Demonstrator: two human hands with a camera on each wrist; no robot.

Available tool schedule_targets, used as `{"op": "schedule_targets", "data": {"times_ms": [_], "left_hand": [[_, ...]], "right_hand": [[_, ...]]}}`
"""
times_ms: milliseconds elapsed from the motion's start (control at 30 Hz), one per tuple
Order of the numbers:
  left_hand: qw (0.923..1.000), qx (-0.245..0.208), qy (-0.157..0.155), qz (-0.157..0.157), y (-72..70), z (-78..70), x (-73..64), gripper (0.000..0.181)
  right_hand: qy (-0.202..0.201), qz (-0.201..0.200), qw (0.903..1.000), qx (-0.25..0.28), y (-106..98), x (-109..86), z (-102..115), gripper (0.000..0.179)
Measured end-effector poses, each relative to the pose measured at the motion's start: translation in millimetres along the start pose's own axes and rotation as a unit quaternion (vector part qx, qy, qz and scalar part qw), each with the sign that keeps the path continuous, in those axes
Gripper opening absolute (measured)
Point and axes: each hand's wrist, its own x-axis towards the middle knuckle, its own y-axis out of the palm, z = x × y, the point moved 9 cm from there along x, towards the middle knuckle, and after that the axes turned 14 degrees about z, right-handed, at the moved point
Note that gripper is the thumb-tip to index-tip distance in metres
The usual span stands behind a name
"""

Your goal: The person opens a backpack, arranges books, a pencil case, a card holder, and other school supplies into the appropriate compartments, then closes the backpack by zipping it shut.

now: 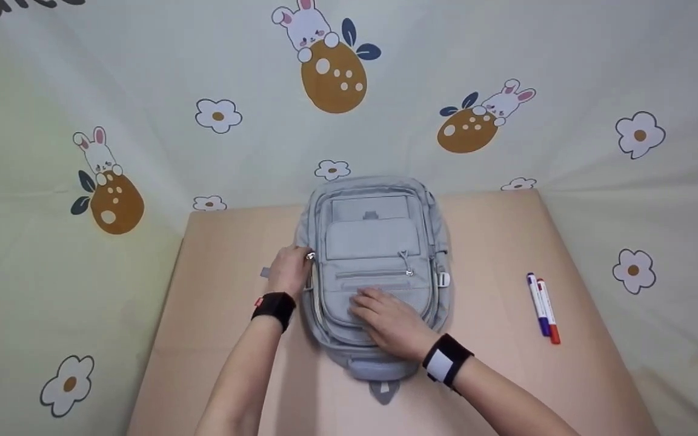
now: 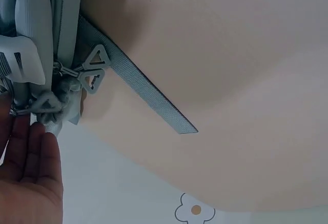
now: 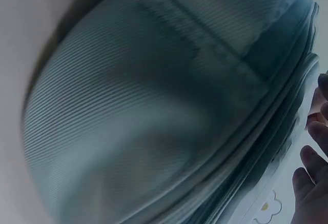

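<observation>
As left hand [image 1: 289, 271] pinches zipper pull [image 1: 311, 256], right hand [image 1: 394, 324] on gray backpack [image 1: 373, 239]

Grey backpack [image 1: 373, 240], bunny-patterned backdrop [image 1: 258, 66].

On the table [image 1: 494, 242], the backpack [image 1: 373, 239] lies in the middle, its far end before the cloth [image 1: 397, 139], which also flanks the table left and right. The left hand [image 1: 289, 271] holds a zipper pull [image 2: 47, 102] at the backpack's left side, where a strap [image 2: 143, 88] juts out leftward; the right hand [image 1: 392, 322] rests on its near half. A loop [image 1: 384, 392] extends from the near end. Well to the right, two markers [image 1: 548, 310] lie side by side.
</observation>
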Motion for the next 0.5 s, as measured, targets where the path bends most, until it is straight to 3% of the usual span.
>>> {"op": "schedule_targets", "data": {"times_ms": [167,500], "left_hand": [[0.9999,-0.006,-0.006,-0.007,-1.8,3.1,-2.6,0.007],[0.9995,-0.015,0.019,-0.021,-8.8,-1.5,-7.3,0.004]], "right_hand": [[0.004,0.033,0.9994,-0.011,10,13.1,6,0.045],[0.027,0.073,0.9966,-0.026,21,18.3,3,0.052]]}}
